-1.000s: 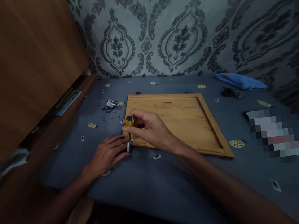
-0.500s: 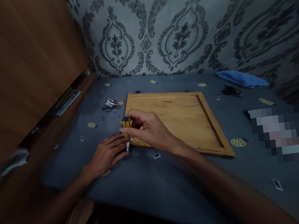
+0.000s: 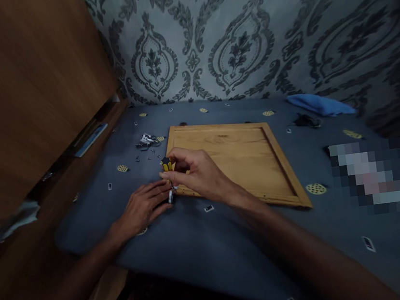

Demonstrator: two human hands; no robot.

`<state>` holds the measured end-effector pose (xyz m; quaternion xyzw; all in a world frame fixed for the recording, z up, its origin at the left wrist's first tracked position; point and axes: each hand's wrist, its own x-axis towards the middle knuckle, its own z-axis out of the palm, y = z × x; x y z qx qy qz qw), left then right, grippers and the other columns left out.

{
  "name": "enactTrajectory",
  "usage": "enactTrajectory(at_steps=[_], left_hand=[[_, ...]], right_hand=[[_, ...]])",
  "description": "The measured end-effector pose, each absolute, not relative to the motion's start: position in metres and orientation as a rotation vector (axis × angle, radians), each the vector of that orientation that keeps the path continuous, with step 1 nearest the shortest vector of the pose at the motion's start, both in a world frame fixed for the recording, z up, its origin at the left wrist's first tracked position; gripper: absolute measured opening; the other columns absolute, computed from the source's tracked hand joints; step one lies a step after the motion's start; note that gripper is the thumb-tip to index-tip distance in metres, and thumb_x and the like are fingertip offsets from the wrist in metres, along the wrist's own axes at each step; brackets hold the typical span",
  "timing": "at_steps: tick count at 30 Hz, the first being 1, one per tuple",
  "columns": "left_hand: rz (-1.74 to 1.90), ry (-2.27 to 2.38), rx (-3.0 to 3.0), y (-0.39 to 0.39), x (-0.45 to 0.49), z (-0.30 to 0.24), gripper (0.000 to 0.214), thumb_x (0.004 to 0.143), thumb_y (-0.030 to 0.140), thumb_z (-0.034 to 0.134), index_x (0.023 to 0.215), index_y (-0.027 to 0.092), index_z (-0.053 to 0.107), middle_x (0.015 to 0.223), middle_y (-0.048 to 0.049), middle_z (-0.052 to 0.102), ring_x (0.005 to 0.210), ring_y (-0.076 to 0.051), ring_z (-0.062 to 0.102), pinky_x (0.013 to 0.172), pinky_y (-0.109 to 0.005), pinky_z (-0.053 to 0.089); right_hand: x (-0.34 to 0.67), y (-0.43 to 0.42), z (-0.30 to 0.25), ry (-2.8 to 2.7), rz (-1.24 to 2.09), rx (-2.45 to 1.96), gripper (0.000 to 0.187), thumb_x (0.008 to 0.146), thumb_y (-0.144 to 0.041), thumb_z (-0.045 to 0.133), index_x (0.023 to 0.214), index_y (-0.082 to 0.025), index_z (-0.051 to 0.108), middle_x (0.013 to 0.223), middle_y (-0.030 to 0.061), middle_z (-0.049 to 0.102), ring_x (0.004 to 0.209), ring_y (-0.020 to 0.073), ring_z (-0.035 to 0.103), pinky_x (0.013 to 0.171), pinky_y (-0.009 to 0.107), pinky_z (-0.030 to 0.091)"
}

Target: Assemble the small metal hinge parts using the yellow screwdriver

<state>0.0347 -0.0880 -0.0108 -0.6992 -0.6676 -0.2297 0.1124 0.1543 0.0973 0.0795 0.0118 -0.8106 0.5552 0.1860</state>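
A wooden framed panel (image 3: 237,157) lies flat on a blue-grey cloth surface (image 3: 204,246). At its near left corner my right hand (image 3: 197,173) is closed around a screwdriver with a yellow and black handle (image 3: 166,164), held upright with its tip down. My left hand (image 3: 144,206) lies beside it on the cloth, fingers stretched toward a small metal fitting (image 3: 171,196) at the panel's corner and touching it. What lies under the screwdriver tip is too small to make out.
A small heap of metal fittings and screws (image 3: 147,142) lies left of the panel's far corner. A blue cloth (image 3: 320,104) and a dark object (image 3: 306,120) sit at the back right. A brown wooden cabinet side (image 3: 28,93) rises on the left; patterned wallpaper behind.
The screwdriver handle has shifted slightly left and its stripes have turned in my right fingers. My left hand has stayed in place.
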Motion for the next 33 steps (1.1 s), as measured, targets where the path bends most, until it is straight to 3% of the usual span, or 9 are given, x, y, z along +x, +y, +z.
enactTrajectory(at_steps=[6, 8, 11, 15, 20, 22, 26, 29, 33], left_hand=[[-0.642, -1.982, -2.067, -0.089, 0.034, -0.010, 0.031, 0.107, 0.038, 0.053, 0.128, 0.022, 0.069, 0.127, -0.0082, 0.076, 0.128, -0.024, 0.067, 0.100, -0.039, 0.059], [-0.648, -1.984, -2.080, -0.089, 0.034, -0.010, 0.032, 0.108, 0.037, 0.052, 0.130, 0.022, 0.068, 0.127, -0.0084, 0.076, 0.129, -0.024, 0.067, 0.101, -0.040, 0.059], [-0.654, -1.996, -2.088, -0.089, 0.034, -0.009, 0.032, 0.108, 0.037, 0.052, 0.132, 0.023, 0.068, 0.129, -0.0085, 0.075, 0.130, -0.024, 0.066, 0.103, -0.040, 0.058], [-0.660, -2.006, -2.093, -0.089, 0.033, -0.009, 0.033, 0.107, 0.037, 0.053, 0.133, 0.023, 0.067, 0.129, -0.0086, 0.076, 0.129, -0.025, 0.066, 0.102, -0.040, 0.058], [-0.632, -2.000, -2.087, -0.089, 0.034, -0.007, 0.032, 0.108, 0.038, 0.052, 0.129, 0.022, 0.069, 0.130, -0.0082, 0.075, 0.129, -0.025, 0.067, 0.099, -0.040, 0.059], [-0.621, -2.006, -2.086, -0.089, 0.035, -0.006, 0.032, 0.108, 0.038, 0.051, 0.129, 0.022, 0.069, 0.130, -0.0082, 0.075, 0.129, -0.025, 0.067, 0.098, -0.039, 0.059], [-0.636, -1.990, -2.069, -0.088, 0.035, -0.007, 0.032, 0.108, 0.038, 0.051, 0.128, 0.021, 0.070, 0.127, -0.0083, 0.076, 0.128, -0.024, 0.067, 0.100, -0.039, 0.059], [-0.640, -1.961, -2.052, -0.088, 0.035, -0.008, 0.032, 0.108, 0.039, 0.051, 0.128, 0.021, 0.069, 0.126, -0.0081, 0.077, 0.126, -0.024, 0.069, 0.098, -0.038, 0.060], [-0.637, -1.953, -2.054, -0.088, 0.035, -0.008, 0.033, 0.108, 0.040, 0.050, 0.126, 0.021, 0.069, 0.125, -0.0084, 0.077, 0.126, -0.024, 0.069, 0.097, -0.038, 0.060]], right_hand=[[0.157, 0.105, 0.083, -2.326, 1.654, 0.117, 0.008, 0.091, -0.027, 0.063, 0.095, -0.020, 0.060, 0.074, -0.0026, 0.060, 0.068, 0.0141, 0.062, 0.065, 0.029, 0.047], [0.157, 0.107, 0.084, -2.327, 1.717, 0.135, 0.006, 0.091, -0.026, 0.060, 0.089, -0.020, 0.059, 0.073, -0.0021, 0.061, 0.069, 0.0152, 0.065, 0.066, 0.030, 0.049], [0.156, 0.104, 0.081, -2.309, 1.694, 0.048, 0.018, 0.090, -0.030, 0.064, 0.079, -0.021, 0.053, 0.067, -0.0034, 0.057, 0.066, 0.0154, 0.063, 0.061, 0.028, 0.048], [0.153, 0.100, 0.076, -2.258, 1.643, -0.038, 0.025, 0.089, -0.037, 0.070, 0.081, -0.022, 0.052, 0.065, -0.0048, 0.054, 0.064, 0.0147, 0.060, 0.058, 0.027, 0.045], [0.154, 0.109, 0.078, -2.290, 1.691, 0.059, 0.011, 0.090, -0.029, 0.064, 0.094, -0.021, 0.057, 0.072, -0.0037, 0.061, 0.066, 0.0142, 0.064, 0.064, 0.029, 0.050], [0.154, 0.110, 0.079, -2.297, 1.746, 0.122, 0.008, 0.092, -0.027, 0.060, 0.091, -0.020, 0.057, 0.070, -0.0032, 0.061, 0.067, 0.0147, 0.066, 0.066, 0.030, 0.051], [0.153, 0.105, 0.076, -2.254, 1.727, 0.027, 0.028, 0.090, -0.035, 0.065, 0.074, -0.023, 0.046, 0.061, -0.0050, 0.053, 0.062, 0.0150, 0.063, 0.058, 0.028, 0.047], [0.151, 0.099, 0.073, -2.210, 1.663, -0.066, 0.035, 0.088, -0.040, 0.071, 0.073, -0.023, 0.044, 0.060, -0.0065, 0.049, 0.059, 0.0137, 0.059, 0.056, 0.028, 0.046], [0.153, 0.103, 0.077, -2.227, 1.712, 0.002, 0.022, 0.089, -0.036, 0.068, 0.084, -0.022, 0.051, 0.067, -0.0054, 0.054, 0.062, 0.0139, 0.062, 0.059, 0.029, 0.048]])
